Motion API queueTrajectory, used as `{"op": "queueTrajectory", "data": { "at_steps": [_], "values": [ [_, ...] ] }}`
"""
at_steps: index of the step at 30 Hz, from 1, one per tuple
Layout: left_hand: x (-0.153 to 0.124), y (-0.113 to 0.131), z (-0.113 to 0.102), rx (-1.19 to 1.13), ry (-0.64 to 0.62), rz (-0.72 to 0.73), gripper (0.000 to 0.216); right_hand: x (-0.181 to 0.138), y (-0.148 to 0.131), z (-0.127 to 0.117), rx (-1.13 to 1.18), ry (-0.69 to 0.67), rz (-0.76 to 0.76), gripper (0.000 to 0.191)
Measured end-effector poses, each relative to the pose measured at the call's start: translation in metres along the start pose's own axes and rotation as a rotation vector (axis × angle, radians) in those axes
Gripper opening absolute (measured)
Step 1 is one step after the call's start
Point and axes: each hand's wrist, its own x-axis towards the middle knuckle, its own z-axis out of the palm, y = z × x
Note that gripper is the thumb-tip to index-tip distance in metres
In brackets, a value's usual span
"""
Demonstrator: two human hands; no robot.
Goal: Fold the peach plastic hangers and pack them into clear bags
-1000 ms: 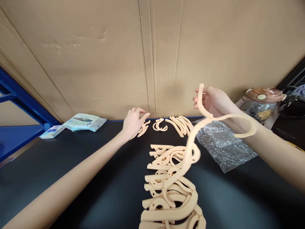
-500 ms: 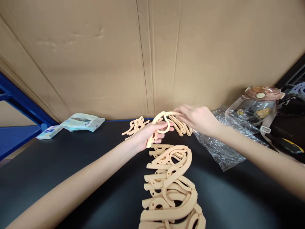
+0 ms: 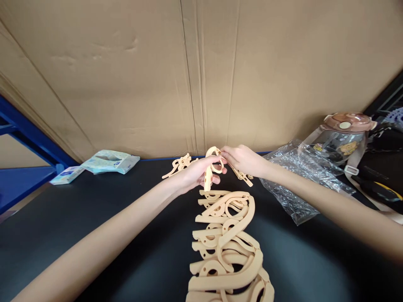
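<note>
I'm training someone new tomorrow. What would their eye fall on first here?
Probably the overlapping row of pale hangers running down the middle of the black table toward the viewer. Next, just beyond it, the left hand and right hand meet at another hanger. Off to the right, a brown-lidded bottle stands beside crumpled clear plastic.

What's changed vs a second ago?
Right hand, which held the unfolded hanger up, moved left and down. Left hand moved right, away from the loose parts, and now grips the hanger too, the right at its upper end. Row of hangers, bottle and blue packet stayed put.
</note>
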Motion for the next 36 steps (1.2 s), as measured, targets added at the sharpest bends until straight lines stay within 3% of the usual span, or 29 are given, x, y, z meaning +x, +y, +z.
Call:
{"op": "queueTrajectory", "data": {
  "at_steps": [6,9,11,14,17,21,23,25,28,33,36],
  "values": [
    [-0.010,0.004,-0.007,0.135,0.015,-0.040,0.036,0.018,0.035,0.008,0.044,-0.018,0.174,0.046],
    [-0.004,0.002,-0.011,0.111,0.134,0.004,0.051,0.016,0.045,0.021,-0.035,-0.041,0.299,0.042],
    [0.002,0.001,-0.014,0.109,0.232,0.043,0.048,0.013,0.044,0.030,-0.078,-0.051,0.353,0.040],
    [0.007,-0.002,-0.015,0.160,0.351,0.113,0.035,0.010,0.037,0.034,-0.099,-0.024,0.401,0.043],
    [0.007,-0.003,-0.012,0.265,0.424,0.160,0.029,0.007,0.023,0.023,-0.041,0.042,0.398,0.052],
    [0.006,-0.005,-0.007,0.468,0.501,0.195,0.009,0.000,-0.007,-0.001,0.180,0.038,0.270,0.065],
    [0.007,-0.005,-0.006,0.572,0.529,0.224,0.003,-0.005,-0.025,-0.011,0.426,0.039,0.156,0.056],
    [0.007,-0.004,-0.004,0.665,0.543,0.255,0.010,-0.009,-0.036,-0.016,0.653,0.078,0.083,0.041],
    [0.007,0.002,-0.001,0.766,0.524,0.282,0.014,-0.012,-0.036,-0.018,0.790,0.125,0.120,0.026],
    [0.003,0.016,0.003,0.817,0.382,0.334,0.010,-0.015,0.000,-0.025,0.894,0.201,0.239,0.030],
    [0.001,0.023,0.004,0.800,0.340,0.362,0.015,-0.017,0.019,-0.032,0.833,0.264,0.189,0.033]
  ]
}}
